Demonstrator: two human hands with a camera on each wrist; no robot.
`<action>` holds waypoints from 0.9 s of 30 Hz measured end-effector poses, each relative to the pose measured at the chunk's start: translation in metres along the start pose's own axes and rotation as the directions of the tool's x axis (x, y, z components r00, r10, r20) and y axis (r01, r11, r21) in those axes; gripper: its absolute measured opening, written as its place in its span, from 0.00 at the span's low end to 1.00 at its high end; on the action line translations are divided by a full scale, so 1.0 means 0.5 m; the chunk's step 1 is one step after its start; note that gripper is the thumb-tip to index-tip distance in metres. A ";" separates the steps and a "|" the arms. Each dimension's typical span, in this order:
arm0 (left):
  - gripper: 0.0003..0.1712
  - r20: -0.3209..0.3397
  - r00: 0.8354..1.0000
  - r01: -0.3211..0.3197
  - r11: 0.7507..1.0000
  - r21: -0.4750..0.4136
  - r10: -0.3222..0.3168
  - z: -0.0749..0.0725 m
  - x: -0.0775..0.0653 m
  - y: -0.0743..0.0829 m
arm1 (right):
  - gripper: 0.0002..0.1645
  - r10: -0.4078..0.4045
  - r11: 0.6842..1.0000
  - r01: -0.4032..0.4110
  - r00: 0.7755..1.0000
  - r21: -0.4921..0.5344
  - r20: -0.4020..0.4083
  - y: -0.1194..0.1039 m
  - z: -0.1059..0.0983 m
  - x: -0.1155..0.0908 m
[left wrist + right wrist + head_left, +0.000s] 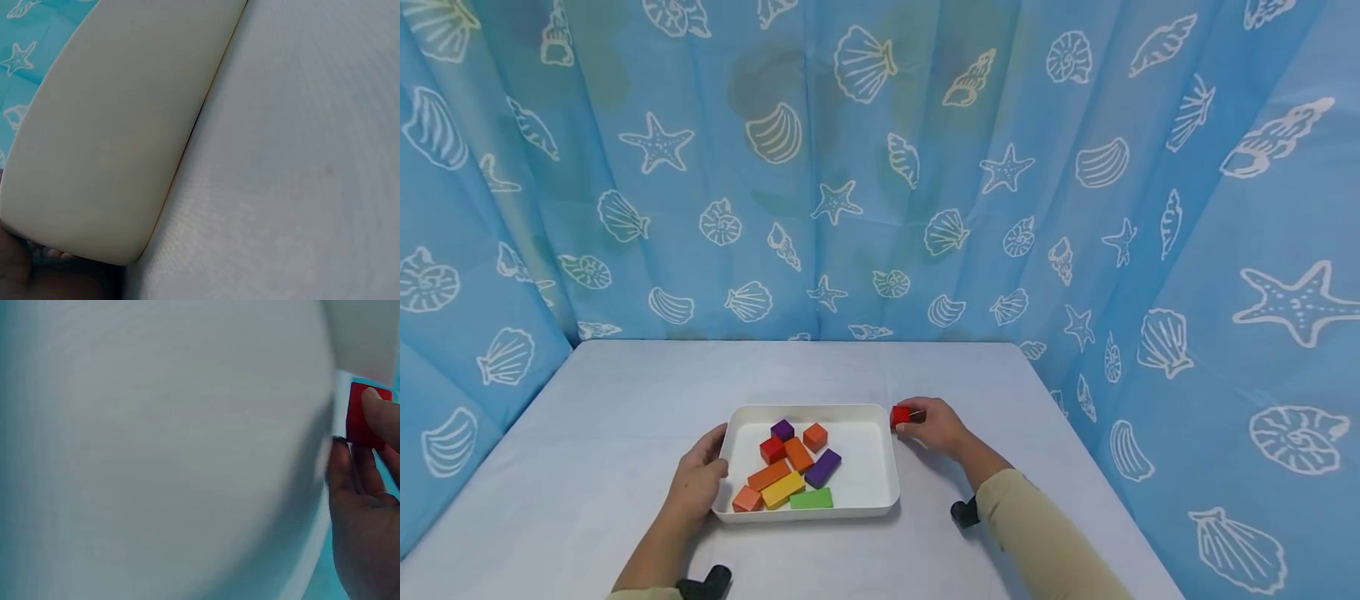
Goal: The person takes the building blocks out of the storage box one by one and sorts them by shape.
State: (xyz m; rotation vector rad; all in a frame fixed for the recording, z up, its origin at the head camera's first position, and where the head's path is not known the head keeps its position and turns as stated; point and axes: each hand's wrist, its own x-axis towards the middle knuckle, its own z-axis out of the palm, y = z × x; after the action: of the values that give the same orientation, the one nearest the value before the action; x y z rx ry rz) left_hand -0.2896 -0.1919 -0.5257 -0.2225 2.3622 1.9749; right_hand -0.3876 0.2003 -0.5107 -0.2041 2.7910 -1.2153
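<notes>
Red block (900, 416) in its pinching grip, the right hand (936, 427) stood just beside the right edge of a white tray (868, 458). I couldn't tell whether block and tray touched. The left hand (696, 477) gripped the tray's left rim. Coloured blocks (823, 468) bunched left and centre, with room along its right; desk (625, 385) stretched beyond to its far edge.

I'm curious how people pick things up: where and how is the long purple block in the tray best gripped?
Probably pinch its long sides near the far right end, coming from above and the right. The purple block lies slanted, its near left end close to an orange block, while bare floor of the tray lies to its right.
</notes>
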 end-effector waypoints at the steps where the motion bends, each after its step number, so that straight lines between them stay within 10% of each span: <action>1: 0.43 0.003 1.000 0.002 1.000 -0.001 -0.002 0.001 0.000 0.000 | 0.25 -0.009 0.999 0.010 1.000 -0.032 0.010 0.008 0.003 0.001; 22: 0.44 0.011 1.000 0.001 1.000 -0.007 -0.001 -0.001 0.001 -0.001 | 0.26 -0.030 0.978 0.039 0.999 -0.206 0.044 0.015 0.016 0.011; 27: 0.43 0.012 1.000 0.003 1.000 -0.008 -0.003 0.004 -0.001 -0.003 | 0.47 0.019 0.969 -0.003 0.998 -0.247 0.063 0.008 0.006 0.006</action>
State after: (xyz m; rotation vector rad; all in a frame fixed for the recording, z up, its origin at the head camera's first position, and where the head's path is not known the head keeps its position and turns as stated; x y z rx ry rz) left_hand -0.2888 -0.1901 -0.5272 -0.2136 2.3463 1.9786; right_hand -0.3907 0.2005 -0.5156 -0.2401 2.8746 -0.8393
